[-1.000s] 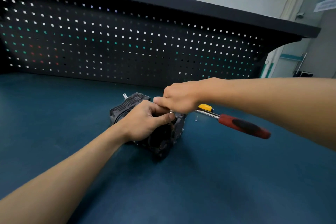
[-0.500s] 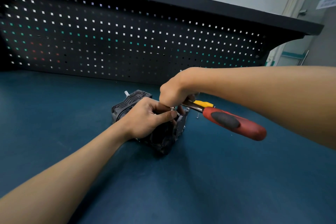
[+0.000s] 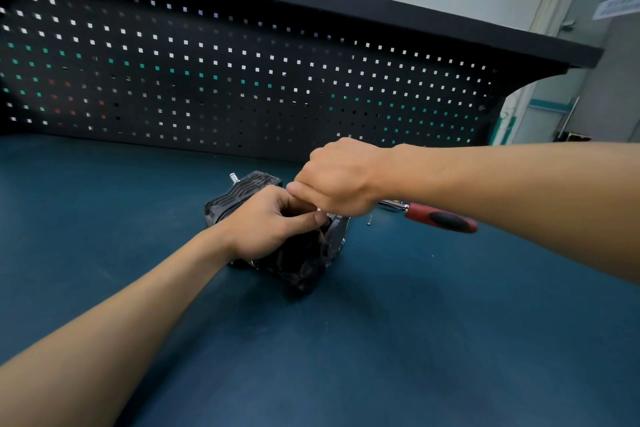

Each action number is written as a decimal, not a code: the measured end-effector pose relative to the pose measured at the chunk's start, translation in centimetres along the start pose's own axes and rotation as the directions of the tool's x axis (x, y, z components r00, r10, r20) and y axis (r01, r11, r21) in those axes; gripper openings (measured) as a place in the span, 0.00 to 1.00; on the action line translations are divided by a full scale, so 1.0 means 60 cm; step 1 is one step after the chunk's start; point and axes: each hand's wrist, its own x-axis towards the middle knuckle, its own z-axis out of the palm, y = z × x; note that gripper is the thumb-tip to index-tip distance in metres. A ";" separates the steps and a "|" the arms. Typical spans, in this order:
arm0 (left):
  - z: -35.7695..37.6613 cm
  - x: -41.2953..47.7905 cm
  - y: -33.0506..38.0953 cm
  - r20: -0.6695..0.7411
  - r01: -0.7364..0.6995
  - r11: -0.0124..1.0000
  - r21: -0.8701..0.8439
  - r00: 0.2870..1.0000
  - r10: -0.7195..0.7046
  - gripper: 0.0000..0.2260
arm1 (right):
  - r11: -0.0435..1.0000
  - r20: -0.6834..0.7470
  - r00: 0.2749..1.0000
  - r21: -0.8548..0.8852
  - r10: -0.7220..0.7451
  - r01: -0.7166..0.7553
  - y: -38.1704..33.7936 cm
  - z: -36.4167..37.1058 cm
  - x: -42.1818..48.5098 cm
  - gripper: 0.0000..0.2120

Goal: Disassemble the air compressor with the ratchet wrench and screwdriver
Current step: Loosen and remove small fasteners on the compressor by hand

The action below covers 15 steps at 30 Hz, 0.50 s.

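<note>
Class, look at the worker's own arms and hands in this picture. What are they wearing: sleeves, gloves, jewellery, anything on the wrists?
Nothing worn shows. The left hand and the right hand have no gloves and no visible rings. The left forearm and the right forearm are uncovered up to the frame edge, with no sleeve, cuff, watch or band at either wrist.

The bench top [image 3: 433, 340] lies open in front of the compressor [image 3: 298, 263] and far out to its left; a hand can come in low from there. Above the compressor the way is blocked: the left hand [image 3: 273, 224] grips its top and the right hand [image 3: 341, 177] sits as a fist just over it, with the forearms slanting in from the near left and the right. On the right the wrench [image 3: 440, 221] sticks out sideways, a small screw [image 3: 370, 220] between its handle and the compressor. Behind, the pegboard [image 3: 242, 80] and the shelf [image 3: 433, 24] over it close the back
</note>
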 end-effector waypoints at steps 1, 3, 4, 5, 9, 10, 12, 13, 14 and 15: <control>-0.001 0.001 -0.002 -0.002 0.000 1.000 -0.005 1.000 0.000 0.17 | 0.999 -0.040 0.999 -0.014 -0.034 0.034 0.002 0.003 -0.002 0.24; -0.002 0.001 -0.004 0.005 -0.015 1.000 -0.008 1.000 0.015 0.16 | 0.993 -0.108 0.989 -0.059 -0.105 0.099 0.006 0.007 -0.005 0.26; -0.002 0.001 -0.004 0.015 -0.027 1.000 -0.003 1.000 0.027 0.17 | 0.988 -0.145 0.979 -0.075 -0.143 0.133 0.009 0.010 -0.008 0.27; -0.002 0.000 -0.002 0.027 -0.034 0.999 0.004 0.999 0.034 0.18 | 0.981 -0.185 0.965 -0.078 -0.187 0.175 0.011 0.013 -0.009 0.29; -0.003 -0.003 0.002 0.032 -0.026 0.999 0.042 0.999 0.025 0.31 | 0.948 -0.354 0.887 0.003 -0.298 0.319 0.012 0.017 -0.016 0.26; -0.003 -0.002 0.001 0.026 -0.029 0.998 0.052 0.999 0.028 0.32 | 0.943 -0.390 0.871 0.018 -0.300 0.333 0.011 0.017 -0.016 0.24; -0.003 -0.001 -0.001 0.015 -0.047 0.997 0.063 0.999 0.046 0.32 | 0.942 -0.414 0.864 0.044 -0.287 0.333 0.008 0.016 -0.015 0.23; -0.003 0.000 -0.002 0.009 -0.057 0.996 0.062 0.998 0.056 0.30 | 0.939 -0.413 0.863 0.051 -0.289 0.339 0.009 0.017 -0.014 0.23; -0.003 0.001 -0.004 0.003 -0.063 0.996 0.058 0.998 0.063 0.28 | 0.938 -0.405 0.865 0.050 -0.296 0.344 0.009 0.017 -0.013 0.24; -0.002 0.002 -0.005 -0.003 -0.066 0.996 0.053 0.998 0.067 0.26 | 0.941 -0.384 0.875 0.044 -0.293 0.335 0.011 0.018 -0.012 0.26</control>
